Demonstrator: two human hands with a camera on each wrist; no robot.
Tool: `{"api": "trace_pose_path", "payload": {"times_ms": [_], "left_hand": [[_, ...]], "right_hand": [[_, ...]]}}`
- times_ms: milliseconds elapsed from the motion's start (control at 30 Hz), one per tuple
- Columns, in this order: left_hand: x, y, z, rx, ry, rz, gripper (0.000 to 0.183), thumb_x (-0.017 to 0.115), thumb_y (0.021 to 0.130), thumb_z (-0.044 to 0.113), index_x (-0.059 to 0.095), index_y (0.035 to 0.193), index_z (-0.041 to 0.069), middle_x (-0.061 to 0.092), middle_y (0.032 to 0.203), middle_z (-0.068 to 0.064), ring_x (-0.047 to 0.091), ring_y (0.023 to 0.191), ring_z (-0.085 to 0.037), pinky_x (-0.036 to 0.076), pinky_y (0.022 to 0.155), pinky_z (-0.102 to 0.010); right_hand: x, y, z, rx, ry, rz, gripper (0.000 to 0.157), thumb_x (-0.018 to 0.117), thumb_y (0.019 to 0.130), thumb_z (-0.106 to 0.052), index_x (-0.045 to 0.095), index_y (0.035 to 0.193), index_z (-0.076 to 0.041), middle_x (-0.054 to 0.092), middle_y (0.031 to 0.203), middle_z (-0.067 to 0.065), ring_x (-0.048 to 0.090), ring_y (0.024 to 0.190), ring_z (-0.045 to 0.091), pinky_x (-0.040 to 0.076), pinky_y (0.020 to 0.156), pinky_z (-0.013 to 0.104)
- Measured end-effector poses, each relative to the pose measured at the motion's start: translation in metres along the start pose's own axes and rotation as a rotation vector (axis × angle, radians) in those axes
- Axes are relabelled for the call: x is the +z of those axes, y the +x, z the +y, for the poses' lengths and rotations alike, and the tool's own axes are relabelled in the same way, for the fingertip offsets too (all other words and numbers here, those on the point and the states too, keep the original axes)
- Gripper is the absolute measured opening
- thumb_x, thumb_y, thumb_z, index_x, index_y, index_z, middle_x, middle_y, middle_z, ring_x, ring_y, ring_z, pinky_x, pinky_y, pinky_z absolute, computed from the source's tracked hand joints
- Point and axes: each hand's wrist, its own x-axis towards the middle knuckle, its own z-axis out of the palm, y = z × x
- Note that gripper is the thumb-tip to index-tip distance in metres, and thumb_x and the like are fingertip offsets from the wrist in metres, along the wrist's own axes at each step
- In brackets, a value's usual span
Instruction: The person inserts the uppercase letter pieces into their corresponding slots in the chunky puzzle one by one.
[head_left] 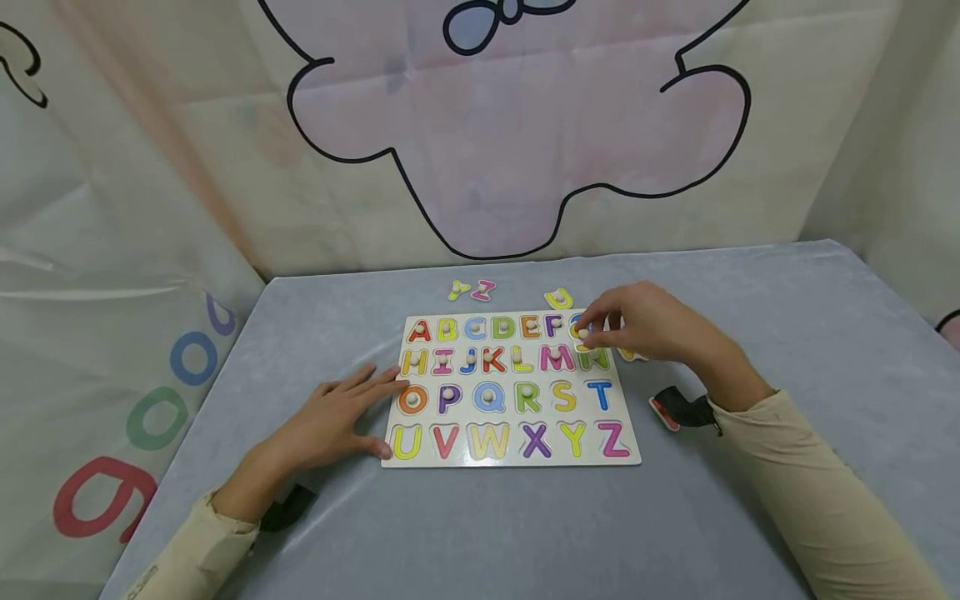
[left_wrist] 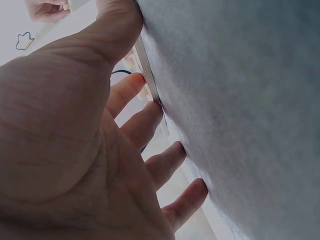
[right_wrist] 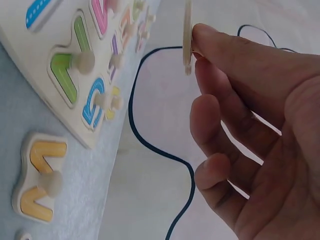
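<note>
A white alphabet puzzle board (head_left: 462, 460) lies flat on the table. Its pieces A to R carry small knobs, while the printed letters from S to Z show none. My left hand (head_left: 326, 425) rests at the board's left edge, fingers extended and thumb near the lower corner. Over the board's upper right corner, my right hand (head_left: 652, 329) pinches a thin letter puzzle piece (right_wrist: 187, 40) between thumb and fingers, seen edge-on in the right wrist view. In the head view the piece overlaps the G, and its letter cannot be read.
Past the board's far edge lie a yellow Y piece (head_left: 458, 290), a pink Z piece (head_left: 483, 290) and a yellow U piece (head_left: 558, 298). An orange W piece (right_wrist: 47, 180) sits right of the board, partly hidden by the right hand in the head view.
</note>
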Motion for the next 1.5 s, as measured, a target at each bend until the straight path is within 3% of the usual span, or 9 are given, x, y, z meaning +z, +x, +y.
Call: {"api": "trace_pose_path", "payload": {"times_ms": [333,567,1500], "left_hand": [[0.0,0.001,0.0,0.022,0.003,0.018,0.094,0.074,0.072,0.063,0.037,0.154,0.036,0.026,0.166,0.004,0.022,0.153,-0.036,0.028,0.109,-0.066],[-0.001,-0.002,0.002,-0.008,-0.008,-0.001,0.094,0.076,0.071,0.061,0.038,0.153,0.035,0.026,0.166,0.003,0.021,0.153,-0.037,0.027,0.11,-0.065],[-0.002,-0.001,0.002,-0.002,-0.012,0.0,0.094,0.074,0.072,0.064,0.037,0.153,0.035,0.025,0.166,0.003,0.021,0.153,-0.037,0.027,0.11,-0.066]], "right_hand": [[0.005,-0.001,-0.007,-0.034,0.02,-0.003,0.019,0.08,0.085,-0.025,0.078,0.103,-0.021,0.066,0.082,-0.007,0.055,0.076,0.012,0.044,0.06,0.026],[0.006,0.001,-0.012,-0.038,0.021,-0.014,0.019,0.08,0.085,-0.025,0.078,0.104,-0.021,0.066,0.083,-0.007,0.055,0.077,0.012,0.044,0.062,0.026],[0.0,-0.003,-0.016,-0.051,0.007,0.003,0.02,0.081,0.083,-0.023,0.079,0.103,-0.023,0.067,0.082,-0.008,0.055,0.077,0.012,0.044,0.061,0.028]]}}
